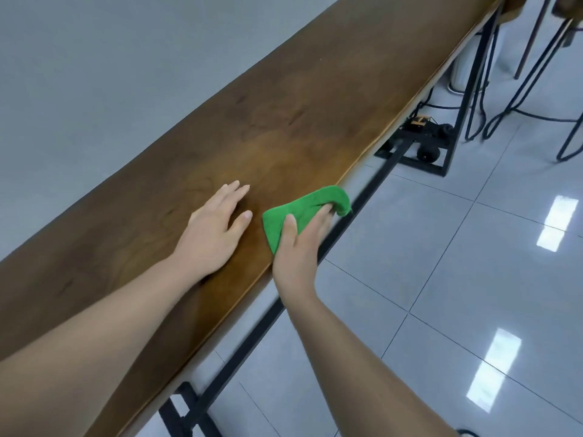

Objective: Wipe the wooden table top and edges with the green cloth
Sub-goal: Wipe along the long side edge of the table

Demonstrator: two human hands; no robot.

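A long, narrow brown wooden table (284, 130) runs from lower left to upper right along a grey wall. My left hand (214, 228) lies flat on its top, fingers straight. Just to its right, my right hand (298, 247) grips a folded green cloth (306, 206) over the table's near edge. The thumb lies on top of the cloth and the fingers curl round it below the edge. Part of the cloth hangs over the rim on the floor side.
A black metal frame (362, 200) runs beneath the table. Cables and a small wheeled device (426, 137) lie on the tiled floor (457, 279) under the far end. Black stool legs (536, 89) stand at upper right.
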